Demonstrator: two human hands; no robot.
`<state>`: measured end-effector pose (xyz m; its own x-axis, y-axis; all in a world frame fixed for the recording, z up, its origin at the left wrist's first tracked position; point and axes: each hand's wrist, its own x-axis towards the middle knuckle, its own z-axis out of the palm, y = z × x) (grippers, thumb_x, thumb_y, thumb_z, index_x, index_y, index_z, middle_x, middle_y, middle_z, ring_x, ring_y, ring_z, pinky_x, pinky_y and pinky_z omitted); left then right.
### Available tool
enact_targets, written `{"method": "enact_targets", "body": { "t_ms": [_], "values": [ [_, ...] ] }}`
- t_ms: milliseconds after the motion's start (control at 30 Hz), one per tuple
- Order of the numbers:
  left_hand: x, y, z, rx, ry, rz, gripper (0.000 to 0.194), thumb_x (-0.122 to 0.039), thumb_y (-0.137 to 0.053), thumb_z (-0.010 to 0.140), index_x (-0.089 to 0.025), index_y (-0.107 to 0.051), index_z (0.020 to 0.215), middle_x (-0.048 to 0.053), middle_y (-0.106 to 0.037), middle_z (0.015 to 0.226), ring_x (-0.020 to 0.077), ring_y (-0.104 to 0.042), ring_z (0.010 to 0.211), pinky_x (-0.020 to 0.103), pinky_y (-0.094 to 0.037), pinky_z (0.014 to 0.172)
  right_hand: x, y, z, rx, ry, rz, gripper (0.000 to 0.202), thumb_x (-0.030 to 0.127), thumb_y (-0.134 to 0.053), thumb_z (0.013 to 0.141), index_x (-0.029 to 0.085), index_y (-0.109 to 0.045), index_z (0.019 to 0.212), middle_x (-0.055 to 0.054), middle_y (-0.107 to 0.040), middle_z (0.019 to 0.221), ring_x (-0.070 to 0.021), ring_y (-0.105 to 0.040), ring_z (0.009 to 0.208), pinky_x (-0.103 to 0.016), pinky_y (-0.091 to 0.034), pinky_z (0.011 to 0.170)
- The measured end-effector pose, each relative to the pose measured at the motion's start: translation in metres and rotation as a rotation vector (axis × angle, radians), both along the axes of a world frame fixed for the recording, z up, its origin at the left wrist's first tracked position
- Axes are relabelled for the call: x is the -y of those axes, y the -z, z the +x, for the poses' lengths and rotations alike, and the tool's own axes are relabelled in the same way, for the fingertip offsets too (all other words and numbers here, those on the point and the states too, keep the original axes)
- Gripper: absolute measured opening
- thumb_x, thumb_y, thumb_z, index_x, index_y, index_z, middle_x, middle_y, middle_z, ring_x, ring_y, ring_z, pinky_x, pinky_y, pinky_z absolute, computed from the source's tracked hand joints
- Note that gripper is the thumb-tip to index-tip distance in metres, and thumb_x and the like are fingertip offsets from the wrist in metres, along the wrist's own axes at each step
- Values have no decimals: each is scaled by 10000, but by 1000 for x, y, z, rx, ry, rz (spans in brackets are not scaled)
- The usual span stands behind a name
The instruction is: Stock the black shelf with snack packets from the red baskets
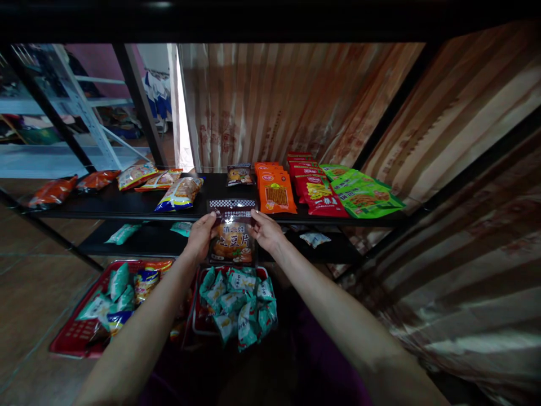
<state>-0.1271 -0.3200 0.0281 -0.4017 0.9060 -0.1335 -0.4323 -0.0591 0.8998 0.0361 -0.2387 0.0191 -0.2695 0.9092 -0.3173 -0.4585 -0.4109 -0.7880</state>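
A dark brown bag of potato chips hangs upright in front of the black shelf's front edge. My left hand pinches its upper left edge, and my right hand grips the upper right edge. Behind it on the shelf lies a smaller-looking brown snack bag. Orange snack packets stand in a row just right of that, followed by red packets and green packets. Below the held bag, a basket is heaped with small teal snack packets.
Yellow and blue snack bags and orange-red bags lie along the shelf's left part. A red basket of mixed bags sits on the floor at left. The lower shelf holds a few packets. Striped curtains hang behind.
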Motion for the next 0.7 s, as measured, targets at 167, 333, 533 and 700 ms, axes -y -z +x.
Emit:
{"method": "enact_targets", "body": {
  "t_ms": [167,333,533,700],
  "values": [
    [21,10,-11,42,179,-135,385,-368,-791,637,-149,-678,932,78,-716,872,152,-661,767,225,-477,671,-9,-6,-5,-96,16,-54,100,176,-697,784,220,-612,813,51,-677,682,-75,-612,594,-150,-499,490],
    [37,16,-11,10,331,-110,426,-324,-799,627,-138,-704,999,110,-727,937,214,-676,817,300,-508,734,-18,-11,-6,-119,21,-73,89,171,-677,799,222,-604,801,49,-678,680,-76,-612,587,-141,-496,472],
    [46,18,-1,-61,205,-86,328,-359,-776,641,-122,-726,862,77,-720,806,184,-663,720,291,-530,678,-23,-13,-1,-112,4,19,149,206,-723,764,234,-584,808,59,-686,697,-82,-647,634,-156,-541,533],
    [60,24,20,5,26,-34,379,-397,-749,647,-142,-721,927,56,-724,824,196,-671,760,300,-542,679,-17,-13,-4,-167,16,4,102,196,-685,792,224,-590,817,39,-695,705,-95,-653,636,-169,-548,542]
  ]
}}
